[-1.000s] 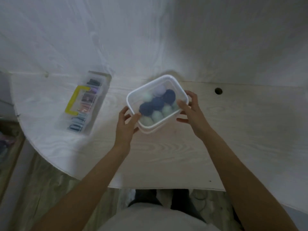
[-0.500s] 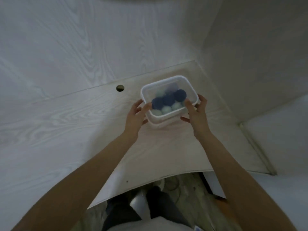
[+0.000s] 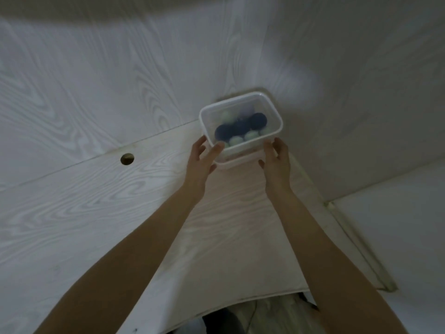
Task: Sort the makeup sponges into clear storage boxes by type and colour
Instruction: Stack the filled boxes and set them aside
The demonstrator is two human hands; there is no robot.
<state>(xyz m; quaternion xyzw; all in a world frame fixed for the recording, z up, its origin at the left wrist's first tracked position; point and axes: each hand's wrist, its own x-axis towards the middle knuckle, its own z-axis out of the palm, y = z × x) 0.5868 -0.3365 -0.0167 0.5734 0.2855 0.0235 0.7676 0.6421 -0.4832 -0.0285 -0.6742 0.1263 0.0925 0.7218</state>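
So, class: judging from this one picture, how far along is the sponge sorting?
Done: the clear box already holds round sponges, dark blue, pale green and one lilac, so colours are mixed. In hand: the left hand and right hand are at its near corners, with the box in the far desk corner. Left: no other boxes or loose sponges show, so the rest cannot be judged.

The picture is dim and bluish-grey, with soft motion blur everywhere. A pale glare patch lies on the white wood-grain wall [image 3: 301, 75]. The top edge is shadowed, and wide-angle distortion bends the pale wooden desk [image 3: 96, 213].
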